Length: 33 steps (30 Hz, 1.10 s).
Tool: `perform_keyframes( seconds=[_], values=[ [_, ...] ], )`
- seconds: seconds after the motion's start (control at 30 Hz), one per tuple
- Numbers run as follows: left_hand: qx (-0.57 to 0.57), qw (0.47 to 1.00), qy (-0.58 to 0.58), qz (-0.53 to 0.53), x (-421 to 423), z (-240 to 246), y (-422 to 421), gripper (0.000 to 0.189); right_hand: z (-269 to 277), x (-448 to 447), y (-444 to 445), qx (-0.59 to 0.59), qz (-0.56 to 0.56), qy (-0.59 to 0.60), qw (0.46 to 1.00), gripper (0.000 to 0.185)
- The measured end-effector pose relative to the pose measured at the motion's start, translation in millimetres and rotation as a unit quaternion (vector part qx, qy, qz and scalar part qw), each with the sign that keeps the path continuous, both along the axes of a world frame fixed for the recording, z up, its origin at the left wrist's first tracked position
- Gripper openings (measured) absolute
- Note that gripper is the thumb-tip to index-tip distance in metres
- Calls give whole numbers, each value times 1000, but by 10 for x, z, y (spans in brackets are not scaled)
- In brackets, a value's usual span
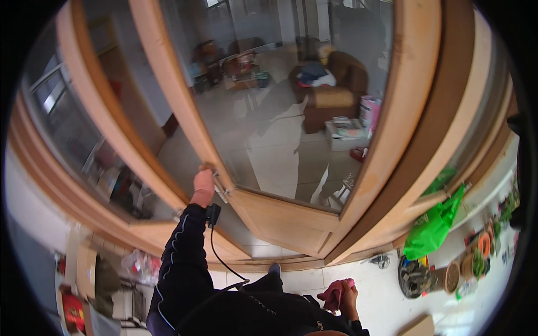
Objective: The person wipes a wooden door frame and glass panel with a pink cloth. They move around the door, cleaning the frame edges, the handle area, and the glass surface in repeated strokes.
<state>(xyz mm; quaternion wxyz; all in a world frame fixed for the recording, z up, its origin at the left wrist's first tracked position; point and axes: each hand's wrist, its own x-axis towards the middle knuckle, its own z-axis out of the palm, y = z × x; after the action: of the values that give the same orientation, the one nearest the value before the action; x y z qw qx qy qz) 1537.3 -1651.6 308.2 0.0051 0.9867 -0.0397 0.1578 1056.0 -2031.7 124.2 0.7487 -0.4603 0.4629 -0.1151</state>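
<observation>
My left hand (204,185) is closed on the edge of a glazed wooden door (286,218), beside its metal handle (220,189). The fingertips are hidden behind the frame. The door stands partly open, with a gap between it and the wooden leaf on the left. A small black device with a cable sits at my left wrist. Low on the right, my right hand (349,296) grips a crumpled dark pink cloth (333,295).
Beyond the glass are a brown armchair (346,75) and a white box (342,134). A green bag (435,227) hangs at the right, above potted plants (453,275). Cardboard (86,269) and a plastic bag (141,266) lie at left. A raised sill (294,263) crosses the doorway.
</observation>
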Motion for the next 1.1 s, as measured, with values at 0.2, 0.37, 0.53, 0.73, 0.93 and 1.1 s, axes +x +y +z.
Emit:
perform_keyframes(
  seconds=[0.2,0.37,0.53,0.73,0.93,1.1],
  values=[
    [-40,992,-114,-30,-730,-44,366,12,-59,189,113,-34,78,-50,995,26],
    [-48,986,-125,-99,-951,-124,671,16,138,391,340,-24,104,-77,991,22],
    [-111,982,-122,-88,-1104,-117,675,15,147,580,641,-22,127,-78,989,24],
    [-164,976,-85,-118,-1177,-44,781,17,94,740,1118,-29,165,-89,982,23],
    [-304,935,-48,-174,-1098,-217,872,13,208,744,1584,-63,142,-56,986,30],
    [-325,918,-76,-215,-1082,-281,906,14,391,736,1565,-125,51,-24,991,28]
  ],
)
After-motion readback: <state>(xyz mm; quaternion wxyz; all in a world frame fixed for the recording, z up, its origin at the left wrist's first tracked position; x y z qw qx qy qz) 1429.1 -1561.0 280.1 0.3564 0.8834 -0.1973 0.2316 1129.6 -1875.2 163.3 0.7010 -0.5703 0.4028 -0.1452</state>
